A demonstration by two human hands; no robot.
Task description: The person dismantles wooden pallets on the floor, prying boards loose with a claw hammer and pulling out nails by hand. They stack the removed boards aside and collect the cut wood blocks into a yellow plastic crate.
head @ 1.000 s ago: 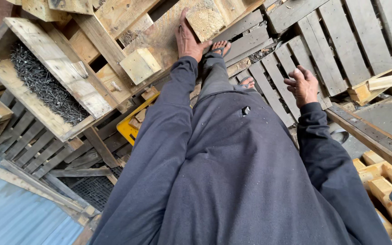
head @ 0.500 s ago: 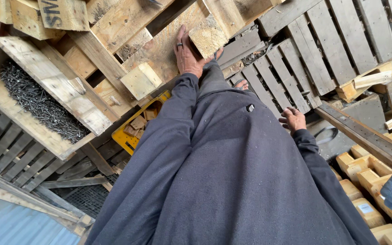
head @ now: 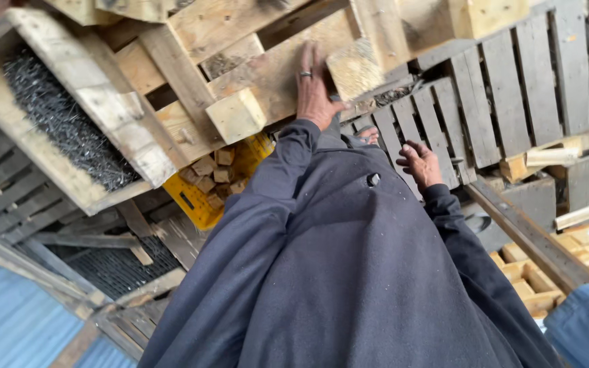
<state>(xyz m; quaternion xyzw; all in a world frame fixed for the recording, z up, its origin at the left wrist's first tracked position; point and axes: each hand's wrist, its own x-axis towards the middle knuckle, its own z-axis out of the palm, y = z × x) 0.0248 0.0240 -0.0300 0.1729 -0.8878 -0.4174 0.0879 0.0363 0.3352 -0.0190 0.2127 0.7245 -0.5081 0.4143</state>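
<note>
Timber fills the view: a pale wooden pallet [head: 267, 75] lies tilted across the upper middle, and the left hand [head: 313, 88] rests flat on one of its boards, fingers straight and spread, a ring on one finger, gripping nothing; a square wooden block [head: 236, 114] fixed to the pallet sits just left of that hand, and a second block [head: 354, 67] touches the hand's right edge; the right hand [head: 420, 162] hangs below and right of the pallet, fingers loosely curled, empty, above a grey slatted pallet [head: 499, 95]; under the pale pallet a yellow bin [head: 199, 197] holds small wood offcuts [head: 211, 174]; left of the pallet a wooden box [head: 86, 129] is full of dark nails [head: 63, 123]; the dark blue jacket [head: 349, 272] hides everything beneath the arms.
</note>
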